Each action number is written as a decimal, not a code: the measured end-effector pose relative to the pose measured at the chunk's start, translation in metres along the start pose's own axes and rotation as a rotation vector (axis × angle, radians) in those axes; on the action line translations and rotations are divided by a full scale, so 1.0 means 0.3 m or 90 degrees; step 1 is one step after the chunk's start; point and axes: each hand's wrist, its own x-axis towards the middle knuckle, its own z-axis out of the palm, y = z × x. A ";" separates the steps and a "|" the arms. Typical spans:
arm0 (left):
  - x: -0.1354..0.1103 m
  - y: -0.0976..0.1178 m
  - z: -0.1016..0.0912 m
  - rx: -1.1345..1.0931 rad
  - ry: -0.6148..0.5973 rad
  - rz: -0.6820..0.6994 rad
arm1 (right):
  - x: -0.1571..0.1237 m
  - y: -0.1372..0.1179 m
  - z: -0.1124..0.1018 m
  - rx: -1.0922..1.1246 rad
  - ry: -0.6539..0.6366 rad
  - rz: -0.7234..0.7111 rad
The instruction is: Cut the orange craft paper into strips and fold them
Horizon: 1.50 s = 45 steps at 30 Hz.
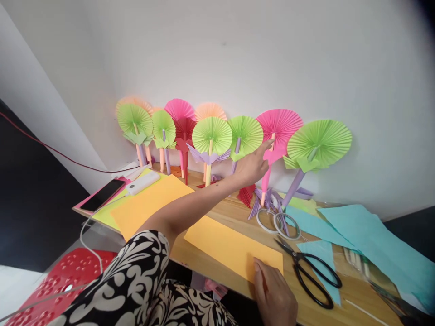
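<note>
My left hand reaches across to the row of paper fans, its index finger stretched out at the stick of a pink pleated fan. The other fingers are bent, and no object shows in them. Whether the fingertip touches the fan I cannot tell. My right hand rests low at the near right corner of a yellow-orange paper sheet, thumb outstretched and fingers partly hidden, with nothing seen in its grip. A large green fan leans just right of the pink one; another green fan stands to its left.
Black-handled scissors and tape rolls lie right of the sheet, near turquoise paper. At left are a phone, a white power bank with a cable and more orange paper. A red stool stands below.
</note>
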 end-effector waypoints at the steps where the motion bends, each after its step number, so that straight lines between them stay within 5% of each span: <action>1: -0.029 -0.020 -0.029 -0.017 0.025 0.001 | -0.002 0.002 0.001 0.000 -0.001 -0.006; 6: -0.121 -0.224 -0.245 -0.050 0.306 -0.106 | -0.006 0.009 0.008 -0.008 -0.005 -0.021; 10: -0.195 -0.383 -0.349 -0.071 0.414 -0.265 | -0.006 0.008 0.013 -0.015 -0.005 -0.019; 18: -0.401 -0.505 -0.253 -0.123 0.308 -0.409 | -0.008 0.013 0.009 -0.030 -0.026 -0.014; 27: -0.420 -0.632 -0.388 -0.040 0.329 -0.474 | -0.016 0.017 0.017 -0.049 -0.065 0.011; 34: -0.442 -0.709 -0.380 0.034 0.253 -0.493 | -0.009 0.030 0.001 0.057 -0.134 0.120; 40: -0.458 -0.769 -0.363 0.059 0.184 -0.493 | 0.245 -0.043 -0.017 0.263 -0.257 0.227; 45: -0.479 -0.804 -0.346 0.045 0.180 -0.462 | 0.532 -0.097 0.254 0.378 -0.264 0.227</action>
